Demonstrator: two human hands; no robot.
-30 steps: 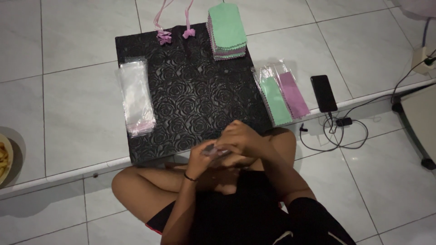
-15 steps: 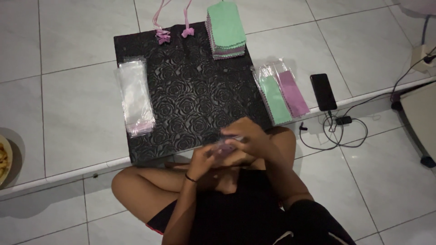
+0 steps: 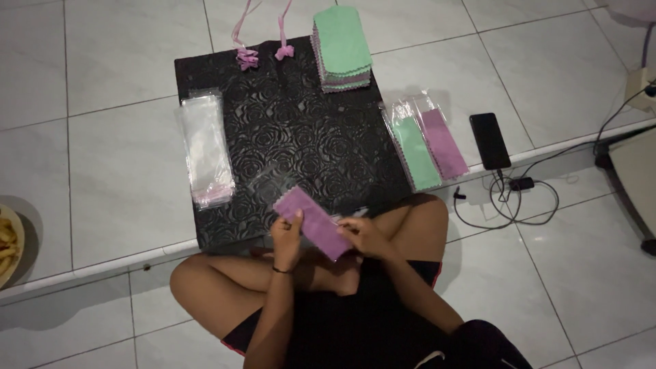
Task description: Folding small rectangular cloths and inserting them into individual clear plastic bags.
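Note:
I sit cross-legged on a tiled floor at the near edge of a black embossed mat (image 3: 294,130). A folded purple cloth (image 3: 313,221) is held between both hands over that edge. My left hand (image 3: 286,236) grips its left end and my right hand (image 3: 363,234) pinches its right end. A clear plastic sleeve (image 3: 270,179) lies on the mat just beyond the cloth. A stack of green and purple cloths (image 3: 342,48) stands at the mat's far right corner.
A pile of clear sleeves (image 3: 204,147) lies on the mat's left edge. Bagged green (image 3: 415,152) and purple (image 3: 443,142) cloths lie right of the mat, beside a black phone (image 3: 490,140) with a cable (image 3: 509,198). Pink ribbons (image 3: 263,48) lie at the far edge. A food plate (image 3: 7,242) sits far left.
My hands were bunched together close to my body around a small folded piece. Now they are spread apart and the purple cloth is stretched out long between them, nearer the mat.

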